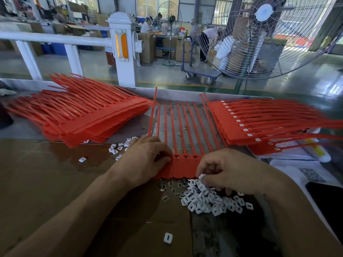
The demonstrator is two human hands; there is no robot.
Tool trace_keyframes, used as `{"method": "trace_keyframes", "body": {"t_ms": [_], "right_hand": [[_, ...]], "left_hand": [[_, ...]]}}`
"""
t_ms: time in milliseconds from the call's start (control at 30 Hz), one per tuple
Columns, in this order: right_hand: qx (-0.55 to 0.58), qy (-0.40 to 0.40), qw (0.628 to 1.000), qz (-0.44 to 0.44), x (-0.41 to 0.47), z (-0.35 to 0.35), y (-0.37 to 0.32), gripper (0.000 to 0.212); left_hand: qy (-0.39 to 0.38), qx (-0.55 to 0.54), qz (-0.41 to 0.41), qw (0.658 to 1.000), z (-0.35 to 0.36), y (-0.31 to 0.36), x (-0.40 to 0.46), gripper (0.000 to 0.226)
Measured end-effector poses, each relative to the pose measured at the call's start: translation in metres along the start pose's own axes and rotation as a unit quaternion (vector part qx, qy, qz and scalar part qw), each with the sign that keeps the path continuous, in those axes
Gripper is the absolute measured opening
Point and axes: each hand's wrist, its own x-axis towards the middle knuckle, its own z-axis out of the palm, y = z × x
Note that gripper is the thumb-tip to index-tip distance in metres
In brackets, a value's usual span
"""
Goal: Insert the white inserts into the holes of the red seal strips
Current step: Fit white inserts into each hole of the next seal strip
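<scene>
One joined sheet of red seal strips (182,168) lies on the workbench (185,95) between both hands; three holes show, each filled. Left hand (143,160), fingers curled, presses its left end. Right hand (229,170) pinches one white insert (202,176) above a heap of loose inserts (206,199), uncountable. Two further stacks: unfilled stack (89,115) left, filled stack (259,123) right.
</scene>
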Motion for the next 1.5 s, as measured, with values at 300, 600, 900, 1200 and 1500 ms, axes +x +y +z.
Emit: {"method": "trace_keyframes", "body": {"t_ms": [300,600,900,1200,1500], "right_hand": [[0.172,0.135,0.976,-0.002,0.011,0.005,0.003,0.009],[0.338,0.134,0.932,0.010,0.032,0.032,-0.003,0.008],[0.354,0.119,0.928,-0.003,0.038,0.039,0.001,0.013],[0.335,0.148,0.931,-0.003,0.038,0.037,-0.002,0.008],[0.307,0.158,0.938,0.001,0.037,0.038,-0.004,0.008]], "left_hand": [[0.031,-0.036,0.008,0.999,-0.002,0.005,0.000,0.017],[0.107,-0.148,0.059,0.981,0.001,0.019,0.001,0.026],[0.096,-0.160,0.065,0.980,0.001,0.022,0.002,0.014],[0.088,-0.180,0.037,0.979,0.002,0.021,0.001,0.017],[0.078,-0.089,0.062,0.991,-0.003,0.017,0.002,0.013]]}}
